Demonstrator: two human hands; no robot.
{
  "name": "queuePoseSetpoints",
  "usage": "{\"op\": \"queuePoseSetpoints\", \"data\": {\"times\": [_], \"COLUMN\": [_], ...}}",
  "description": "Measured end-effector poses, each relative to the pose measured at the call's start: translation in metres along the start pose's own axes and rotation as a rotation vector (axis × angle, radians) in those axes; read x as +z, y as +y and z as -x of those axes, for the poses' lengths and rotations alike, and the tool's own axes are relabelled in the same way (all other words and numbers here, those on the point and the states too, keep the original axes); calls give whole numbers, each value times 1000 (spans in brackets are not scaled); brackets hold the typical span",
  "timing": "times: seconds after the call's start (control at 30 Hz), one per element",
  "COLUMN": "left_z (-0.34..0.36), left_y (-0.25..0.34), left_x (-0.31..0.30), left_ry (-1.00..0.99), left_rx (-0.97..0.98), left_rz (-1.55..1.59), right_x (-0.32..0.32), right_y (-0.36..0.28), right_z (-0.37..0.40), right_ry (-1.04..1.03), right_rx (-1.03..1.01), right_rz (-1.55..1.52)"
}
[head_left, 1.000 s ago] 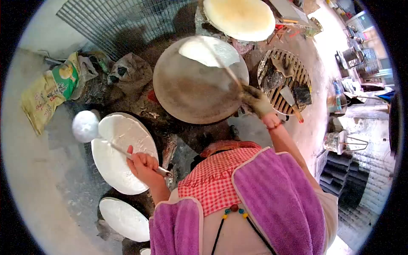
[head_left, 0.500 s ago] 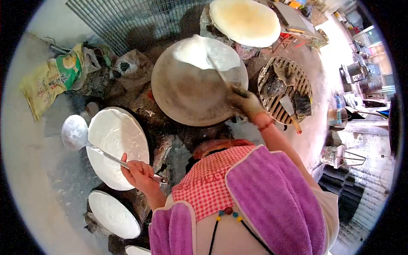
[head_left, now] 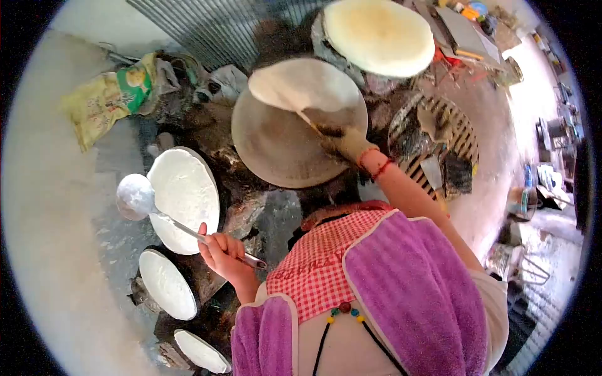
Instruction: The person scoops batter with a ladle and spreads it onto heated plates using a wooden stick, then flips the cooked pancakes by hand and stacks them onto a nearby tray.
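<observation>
View: We are looking down past purple-trimmed shoulders and a red checked apron at a cooking place.
Left hand: At 8 o'clock the left hand (head_left: 224,252) is wrapping tightly around the handle of a metal ladle (head_left: 135,196). The ladle's bowl is hanging at 9 o'clock, just beside the left rim of a batter pan (head_left: 188,207) filled with white.
Right hand: At 1 o'clock the gloved right hand (head_left: 343,143) is gripping a dark tool that we are unable to make out. It is pressing against a white batter sheet (head_left: 301,84).
Batter sheet: It is lying on the far part of a round griddle (head_left: 276,156).
Hands: They are working well apart.
Around: We are seeing a small pan (head_left: 166,283) at 7 o'clock, a pale flatbread (head_left: 379,34) at 12, a metal grate (head_left: 467,139) at 3, and a yellow-green bag (head_left: 106,100) at 10.
</observation>
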State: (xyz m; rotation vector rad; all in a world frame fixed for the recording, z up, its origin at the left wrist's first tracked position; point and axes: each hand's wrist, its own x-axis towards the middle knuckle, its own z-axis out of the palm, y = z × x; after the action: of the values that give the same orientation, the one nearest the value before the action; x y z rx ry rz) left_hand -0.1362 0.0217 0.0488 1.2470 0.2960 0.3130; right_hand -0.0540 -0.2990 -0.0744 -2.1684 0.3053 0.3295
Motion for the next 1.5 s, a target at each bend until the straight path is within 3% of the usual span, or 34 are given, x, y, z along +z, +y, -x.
{"op": "queuePoseSetpoints", "data": {"times": [0.03,0.1,0.17,0.27,0.37,0.47,0.57,0.63,0.67,0.7,0.77,0.8,0.83,0.9,0.97,1.03,1.1,1.17,1.27,1.4,1.47,1.5], "left_z": [6,14,14,29,31,18,15,15,19,20,18,14,10,4,1,-1,0,-4,-15,-27,-33,-35], "left_y": [4,9,12,13,14,12,23,13,16,15,10,9,8,8,11,7,5,1,3,6,1,-2], "left_x": [6,8,-2,-6,3,3,5,-10,-6,2,-7,-8,-11,-14,-12,-14,-21,-25,-16,-14,-15,-16], "left_ry": [65,158,170,178,132,221,182,91,158,222,213,189,165,170,235,276,267,237,222,149,133,103], "left_rx": [-5,2,3,-21,-21,27,35,65,48,41,12,-3,-18,-9,-20,-55,-100,-123,-183,-250,-280,-304], "left_rz": [12,24,39,3,54,-14,117,89,3,-59,-37,-14,9,34,8,-8,-56,-44,-35,-94,-218,-341], "right_x": [-14,-39,-57,-32,-5,-45,-70,-90,-79,-67,-51,-55,-53,-51,-86,-108,-105,-78,-57,-85,-80,-79], "right_y": [-4,22,47,72,27,-21,63,40,32,19,-19,-46,-39,-7,-7,10,1,7,-11,-10,7,-1], "right_z": [16,24,15,-26,-47,13,-11,-25,-33,-39,-48,-37,-35,-32,-21,-37,-57,-72,-53,-21,-32,-42], "right_ry": [-35,-123,87,-12,-50,-112,-125,-124,-194,-192,-364,-411,-405,-294,-401,-78,-52,-101,-157,-243,53,-51], "right_rx": [-54,96,15,42,-143,-124,-248,117,-12,-5,-166,-138,-143,-496,-393,-433,-179,-230,-533,-333,-174,12], "right_rz": [-86,-448,-311,-599,57,42,-74,-310,-398,-414,101,339,350,531,433,447,241,175,531,250,-17,78]}}
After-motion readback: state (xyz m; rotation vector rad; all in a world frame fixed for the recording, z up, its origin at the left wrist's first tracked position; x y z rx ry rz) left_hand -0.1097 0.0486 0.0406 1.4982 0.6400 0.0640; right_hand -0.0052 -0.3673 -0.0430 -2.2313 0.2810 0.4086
